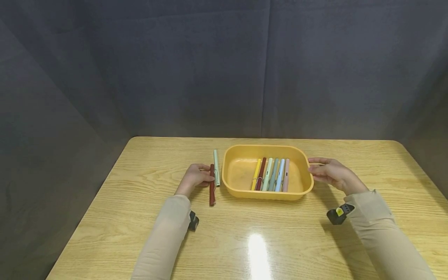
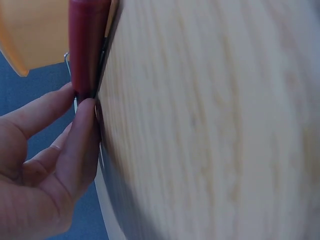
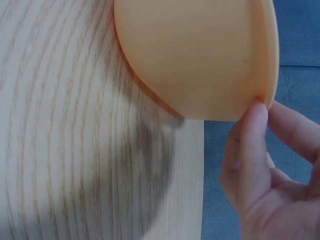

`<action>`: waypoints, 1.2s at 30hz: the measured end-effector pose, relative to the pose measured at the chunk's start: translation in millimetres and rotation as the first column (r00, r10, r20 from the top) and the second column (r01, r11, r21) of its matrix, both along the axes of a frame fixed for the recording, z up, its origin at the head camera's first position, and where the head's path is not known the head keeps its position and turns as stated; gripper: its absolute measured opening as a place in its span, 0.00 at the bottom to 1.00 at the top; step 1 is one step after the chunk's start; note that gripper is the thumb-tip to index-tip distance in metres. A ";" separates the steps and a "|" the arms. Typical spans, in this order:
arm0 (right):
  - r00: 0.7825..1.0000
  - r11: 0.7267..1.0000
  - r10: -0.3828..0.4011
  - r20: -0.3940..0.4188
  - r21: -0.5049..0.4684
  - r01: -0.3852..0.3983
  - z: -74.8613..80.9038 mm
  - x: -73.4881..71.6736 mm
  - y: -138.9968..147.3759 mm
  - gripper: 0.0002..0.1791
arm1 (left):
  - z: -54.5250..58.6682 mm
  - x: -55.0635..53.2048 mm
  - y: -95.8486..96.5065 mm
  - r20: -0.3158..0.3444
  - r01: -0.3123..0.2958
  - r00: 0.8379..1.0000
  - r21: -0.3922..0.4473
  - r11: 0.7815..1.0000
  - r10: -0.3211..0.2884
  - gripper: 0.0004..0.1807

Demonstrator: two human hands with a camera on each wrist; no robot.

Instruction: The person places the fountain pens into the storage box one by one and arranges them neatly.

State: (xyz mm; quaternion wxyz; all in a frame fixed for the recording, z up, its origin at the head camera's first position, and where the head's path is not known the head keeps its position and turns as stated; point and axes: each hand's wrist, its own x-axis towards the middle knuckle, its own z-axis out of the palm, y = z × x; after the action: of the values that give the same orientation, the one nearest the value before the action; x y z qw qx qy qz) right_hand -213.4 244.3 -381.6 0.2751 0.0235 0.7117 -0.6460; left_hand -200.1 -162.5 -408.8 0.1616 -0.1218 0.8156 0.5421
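Note:
My left hand (image 1: 195, 178) pinches a dark red pen (image 1: 212, 190) between thumb and fingers, left of the yellow plastic tray (image 1: 266, 196). The left wrist view shows the red pen (image 2: 89, 45) close up, with its clip along one side; whether it touches the table is hard to tell. Just beyond it, a pale green pen (image 1: 216, 163) lies on the table beside the tray. My right hand (image 1: 334, 175) grips the tray's right rim, thumb against the wall (image 3: 200, 60). Inside the tray several pens lie side by side, among them a yellow pen (image 1: 256, 173) and a pink pen (image 1: 286, 175).
The wooden table (image 1: 133, 217) has a rounded far edge close behind the tray. A dark grey curtain (image 1: 196, 77) hangs behind and at the sides. Each wrist carries a small black camera (image 1: 337, 214).

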 end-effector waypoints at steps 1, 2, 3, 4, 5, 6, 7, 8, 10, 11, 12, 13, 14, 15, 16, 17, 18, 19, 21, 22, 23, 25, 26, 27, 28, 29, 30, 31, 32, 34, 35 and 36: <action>1.000 1.000 -0.002 0.001 -0.001 0.002 0.0 0.1 -0.1 0.25 | -0.2 -0.1 -0.5 -0.004 -0.003 1.000 -0.003 1.000 0.003 0.27; 1.000 1.000 -0.002 0.001 0.002 0.002 0.1 0.1 -0.2 0.24 | -0.6 -0.2 -1.0 -0.010 -0.005 1.000 -0.001 1.000 0.005 0.27; 1.000 1.000 -0.002 0.002 0.004 0.002 0.0 0.1 -0.2 0.24 | -1.1 -0.4 -1.5 -0.016 -0.008 1.000 -0.004 1.000 0.008 0.27; 1.000 1.000 -0.001 0.001 0.005 0.001 0.1 0.0 -0.3 0.25 | -1.7 -0.8 -2.2 -0.022 -0.009 1.000 -0.004 1.000 0.009 0.26; 1.000 1.000 0.000 0.000 0.009 0.000 0.1 -0.1 -0.2 0.26 | -2.2 -1.2 -2.9 -0.028 -0.011 1.000 -0.006 1.000 0.011 0.26; 1.000 1.000 0.001 -0.001 0.012 -0.001 0.1 -0.3 -0.1 0.27 | -2.7 -1.5 -3.6 -0.032 -0.014 0.999 -0.005 1.000 0.014 0.26; 1.000 1.000 0.003 -0.002 0.016 -0.003 -0.1 -0.5 -0.1 0.28 | -3.1 -1.6 -4.6 -0.034 -0.016 0.999 -0.002 1.000 0.016 0.26; 1.000 1.000 0.004 -0.002 0.016 -0.004 -0.2 -0.7 0.0 0.29 | -3.6 -1.8 -5.5 -0.036 -0.018 0.999 0.004 1.000 0.018 0.26; 1.000 1.000 0.006 -0.002 0.017 -0.006 -0.8 -1.3 0.3 0.29 | -3.8 -1.9 -7.2 -0.038 -0.026 0.999 0.008 1.000 0.026 0.26; 1.000 1.000 0.006 -0.001 0.016 -0.006 -1.1 -1.6 0.5 0.29 | -3.4 -1.8 -7.9 -0.039 -0.027 0.999 0.012 1.000 0.028 0.26; 1.000 1.000 0.006 0.002 0.014 -0.006 -1.3 -1.9 0.6 0.29 | -3.3 -1.8 -8.4 -0.037 -0.029 0.999 0.018 0.999 0.030 0.26; 1.000 1.000 0.006 0.003 0.012 -0.006 -1.6 -2.1 0.8 0.29 | -2.9 -1.7 -8.8 -0.037 -0.030 0.999 0.022 0.999 0.030 0.26; 1.000 1.000 0.005 0.005 0.010 -0.005 -1.7 -2.2 0.9 0.28 | -2.4 -1.4 -9.1 -0.036 -0.030 0.999 0.023 0.999 0.030 0.27; 1.000 1.000 0.006 0.005 0.009 -0.006 -1.9 -2.2 1.1 0.28 | -2.0 -1.1 -9.3 -0.034 -0.030 0.999 0.025 0.999 0.031 0.27; 1.000 1.000 0.005 0.006 0.009 -0.006 -2.1 -2.2 1.1 0.27 | -1.5 -0.9 -9.5 -0.032 -0.026 0.999 0.027 0.999 0.027 0.28; 1.000 1.000 0.004 0.007 0.008 -0.004 -2.2 -2.1 1.2 0.27 | -1.0 -0.6 -9.6 -0.029 -0.022 0.999 0.026 0.999 0.023 0.28; 1.000 1.000 0.004 0.006 0.009 -0.004 -2.2 -2.0 1.1 0.27 | -0.6 -0.3 -9.4 -0.025 -0.022 0.999 0.021 1.000 0.023 0.29; 1.000 1.000 0.004 0.006 0.009 -0.004 -2.3 -2.0 1.1 0.27 | -0.4 0.0 -9.3 -0.024 -0.017 1.000 0.011 1.000 0.018 0.30; 1.000 1.000 0.003 0.006 0.011 -0.004 -2.5 -1.7 1.0 0.27 | -0.2 0.4 -8.7 -0.023 -0.010 1.000 -0.009 1.000 0.009 0.31; 1.000 1.000 0.003 0.006 0.012 -0.003 -2.4 -1.7 1.0 0.28 | -0.1 0.3 -8.2 -0.022 -0.005 1.000 -0.017 1.000 0.005 0.31; 1.000 1.000 0.003 0.007 0.012 -0.003 -2.3 -1.7 1.1 0.28 | 0.0 0.3 -7.6 -0.021 -0.004 1.000 -0.025 1.000 0.003 0.31; 1.000 1.000 0.001 0.009 0.012 -0.001 -2.0 -1.5 1.1 0.28 | -0.1 0.0 -6.8 -0.022 0.002 1.000 -0.032 0.999 -0.003 0.31; 1.000 1.000 0.000 0.009 0.013 0.000 -1.9 -1.3 1.1 0.28 | -0.1 0.1 -6.4 -0.022 0.002 1.000 -0.030 1.000 -0.003 0.30; 1.000 1.000 0.000 0.009 0.013 0.000 -1.9 -1.1 1.2 0.28 | -0.3 -0.1 -6.1 -0.019 0.000 1.000 -0.029 1.000 -0.001 0.30; 1.000 1.000 -0.001 0.009 0.013 0.001 -1.8 -1.0 1.2 0.28 | -0.3 -0.2 -6.0 -0.017 -0.003 1.000 -0.026 1.000 0.003 0.30; 1.000 1.000 -0.001 0.009 0.013 0.001 -1.7 -0.8 1.1 0.28 | -0.6 -0.3 -6.1 -0.015 -0.004 1.000 -0.025 1.000 0.003 0.30; 1.000 1.000 0.000 0.008 0.014 0.000 -1.5 -0.6 0.9 0.28 | -0.5 -0.2 -6.2 -0.013 -0.003 1.000 -0.026 1.000 0.003 0.30; 1.000 1.000 0.001 0.006 0.014 -0.001 -1.3 -0.4 0.7 0.28 | -0.5 -0.1 -6.4 -0.012 -0.003 1.000 -0.024 1.000 0.003 0.30; 1.000 1.000 0.001 0.006 0.011 -0.001 -1.1 -0.2 0.6 0.28 | -0.6 0.0 -6.6 -0.011 -0.003 1.000 -0.023 1.000 0.003 0.30; 1.000 1.000 0.003 0.005 0.011 -0.003 -0.6 0.1 0.3 0.28 | -0.4 0.3 -7.2 -0.011 0.001 1.000 -0.013 1.000 -0.001 0.29; 1.000 1.000 0.001 0.006 0.009 -0.001 -0.5 0.1 0.2 0.27 | -0.5 0.5 -7.7 -0.011 0.004 1.000 -0.005 1.000 -0.004 0.29; 1.000 1.000 0.000 0.006 0.007 -0.001 -0.4 0.1 0.1 0.26 | -0.5 0.6 -8.3 -0.011 0.005 1.000 0.003 1.000 -0.005 0.29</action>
State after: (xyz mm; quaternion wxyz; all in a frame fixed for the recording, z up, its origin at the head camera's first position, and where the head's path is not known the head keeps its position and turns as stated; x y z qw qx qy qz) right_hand -213.3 244.3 -382.0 0.2773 0.0263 0.7131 -0.6433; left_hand -199.5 -170.7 -409.3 0.1586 -0.1167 0.8160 0.5435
